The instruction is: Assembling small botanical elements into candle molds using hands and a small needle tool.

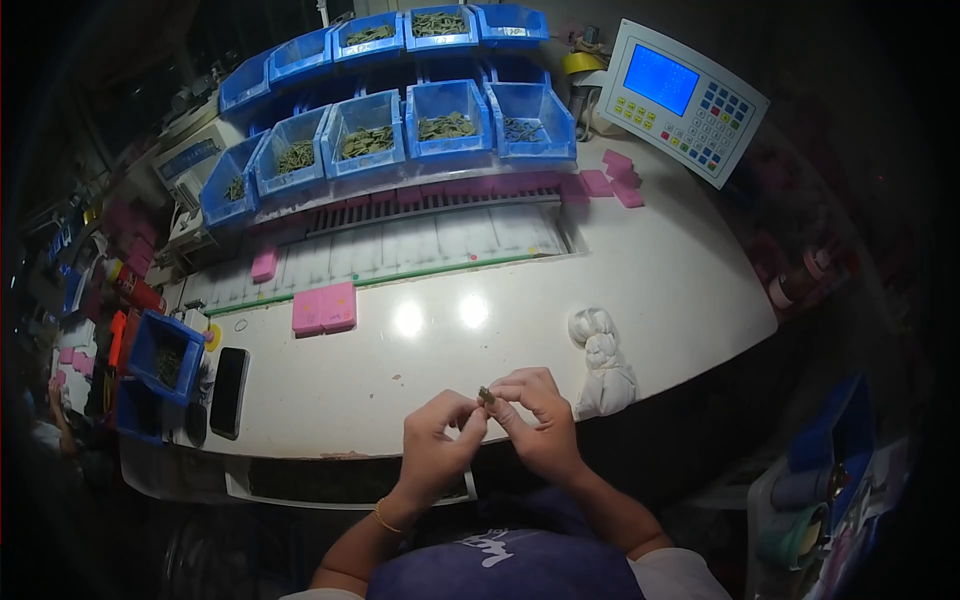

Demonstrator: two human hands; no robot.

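Note:
Close together above the table's front edge, my left hand (438, 438) and my right hand (541, 424) meet at the fingertips. Between them is a small greenish-brown piece (486, 396), too small to make out its kind. The right thumb and fingers pinch it, and the left thumb and forefinger close on its lower end. Fingers cover part of it. To the right of my right hand lies a knotted white cloth bundle (603, 362). A pair of pink blocks (324, 309) sits farther off, to the left.
Blue bins (365, 130) stand in two rows at the back, several holding greenish pieces. Before them runs a white gridded panel (400, 245). A keypad console (685, 105) stands at back right. A black phone (230, 393) and a small blue bin (163, 355) are at left. Below the tabletop is an open drawer (240, 487).

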